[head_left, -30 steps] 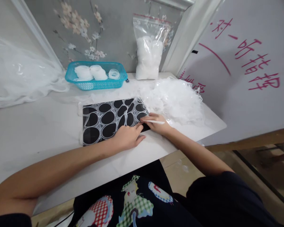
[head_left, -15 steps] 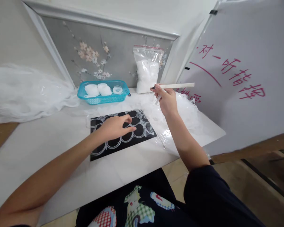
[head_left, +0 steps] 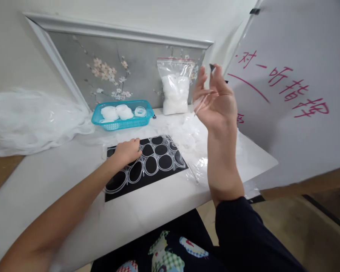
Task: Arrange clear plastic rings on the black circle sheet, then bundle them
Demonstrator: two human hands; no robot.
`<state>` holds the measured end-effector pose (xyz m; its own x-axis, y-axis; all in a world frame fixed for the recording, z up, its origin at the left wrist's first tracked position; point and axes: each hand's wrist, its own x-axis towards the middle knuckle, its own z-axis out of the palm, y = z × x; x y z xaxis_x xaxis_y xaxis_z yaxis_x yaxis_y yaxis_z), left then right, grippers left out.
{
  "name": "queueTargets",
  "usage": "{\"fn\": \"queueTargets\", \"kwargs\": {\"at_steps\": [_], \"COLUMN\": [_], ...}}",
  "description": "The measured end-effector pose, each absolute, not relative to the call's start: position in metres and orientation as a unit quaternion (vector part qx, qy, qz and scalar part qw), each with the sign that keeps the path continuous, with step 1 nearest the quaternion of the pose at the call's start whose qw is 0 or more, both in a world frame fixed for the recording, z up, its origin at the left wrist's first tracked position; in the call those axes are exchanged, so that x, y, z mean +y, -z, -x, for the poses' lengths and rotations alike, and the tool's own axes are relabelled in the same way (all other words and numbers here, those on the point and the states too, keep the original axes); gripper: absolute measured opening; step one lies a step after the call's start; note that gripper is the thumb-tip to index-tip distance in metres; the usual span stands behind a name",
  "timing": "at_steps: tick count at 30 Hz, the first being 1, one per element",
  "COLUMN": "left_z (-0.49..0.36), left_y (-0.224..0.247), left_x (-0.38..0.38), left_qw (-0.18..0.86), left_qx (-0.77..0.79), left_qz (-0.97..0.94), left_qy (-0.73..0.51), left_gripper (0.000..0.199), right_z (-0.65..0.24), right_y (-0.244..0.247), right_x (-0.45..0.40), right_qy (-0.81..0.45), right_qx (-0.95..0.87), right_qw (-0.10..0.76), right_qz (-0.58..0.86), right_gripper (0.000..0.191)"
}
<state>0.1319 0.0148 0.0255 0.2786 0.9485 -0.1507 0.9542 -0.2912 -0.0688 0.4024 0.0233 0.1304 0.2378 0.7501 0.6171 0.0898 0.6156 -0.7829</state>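
Note:
My left hand (head_left: 128, 152) is closed, its fingers curled down on the left part of a black sheet (head_left: 121, 194). What its fingertips hold, if anything, is hidden. On the sheet lie rows of clear plastic rings (head_left: 151, 165), joined to each other. My right hand (head_left: 217, 100) is raised above the table's right side, palm turned up and blurred by motion. Between its thumb and fingers shows the dark tip (head_left: 212, 67) of a thin white stick, mostly hidden now. A translucent strip (head_left: 201, 104) crosses the palm.
A blue basket (head_left: 121, 124) with white bundles and a ring coil stands at the back. Beside it is a zip bag (head_left: 175, 90) of white material. Clear plastic pieces (head_left: 187, 130) spread at right; a large white plastic bundle (head_left: 31, 121) lies left. A whiteboard (head_left: 300, 132) borders the right.
My right hand has risen and rolled palm up, with the stick turned mostly out of sight. My left hand has moved slightly left and its fingers have closed.

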Motion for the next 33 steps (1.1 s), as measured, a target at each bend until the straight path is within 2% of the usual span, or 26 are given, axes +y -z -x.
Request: {"fn": "queueTargets", "kwargs": {"at_steps": [4,9,12,15,19,21,22,25,28,29,31,33], "left_z": [-0.128,-0.128,-0.135,-0.157,-0.216,-0.25,-0.265,-0.296,-0.298,-0.293,-0.276,-0.253], "left_y": [-0.025,-0.04,-0.074,-0.128,-0.195,-0.214,-0.218,-0.213,-0.188,-0.178,-0.159,-0.144], "left_x": [0.044,0.077,0.091,0.101,0.106,0.105,0.103,0.095,0.084,0.079,0.068,0.05], "left_qw": [0.009,0.03,0.05,0.081,0.205,0.275,0.318,0.394,0.458,0.471,0.474,0.44], "left_qx": [0.613,0.611,0.605,0.59,0.516,0.442,0.401,0.333,0.29,0.282,0.3,0.337], "left_qz": [-0.786,-0.787,-0.792,-0.803,-0.767,-0.743,-0.746,-0.78,-0.808,-0.804,-0.779,-0.734], "left_qy": [0.08,0.077,0.063,0.015,-0.323,-0.42,-0.427,-0.353,-0.232,-0.228,-0.281,-0.392], "left_gripper": [0.043,0.026,0.019,0.015,0.016,0.023,0.026,0.034,0.057,0.058,0.049,0.036], "right_z": [-0.423,-0.444,-0.445,-0.438,-0.426,-0.42,-0.417,-0.41,-0.402,-0.399,-0.391,-0.382], "right_y": [-0.133,-0.137,-0.145,-0.156,-0.169,-0.172,-0.173,-0.174,-0.171,-0.17,-0.167,-0.164], "right_x": [0.016,0.016,0.009,-0.005,-0.023,-0.028,-0.03,-0.03,-0.028,-0.027,-0.025,-0.023], "right_qy": [-0.225,-0.25,-0.334,-0.436,-0.518,-0.54,-0.549,-0.543,-0.523,-0.519,-0.515,-0.519], "right_qx": [-0.576,-0.579,-0.498,-0.388,-0.283,-0.256,-0.251,-0.271,-0.315,-0.332,-0.367,-0.395], "right_qw": [0.703,0.697,0.738,0.775,0.793,0.794,0.792,0.792,0.786,0.78,0.761,0.742], "right_qz": [0.352,0.341,0.309,0.24,0.15,0.113,0.094,0.068,0.096,0.112,0.145,0.157], "right_gripper": [0.04,0.042,0.031,0.017,0.013,0.018,0.02,0.019,0.017,0.016,0.014,0.014]}}
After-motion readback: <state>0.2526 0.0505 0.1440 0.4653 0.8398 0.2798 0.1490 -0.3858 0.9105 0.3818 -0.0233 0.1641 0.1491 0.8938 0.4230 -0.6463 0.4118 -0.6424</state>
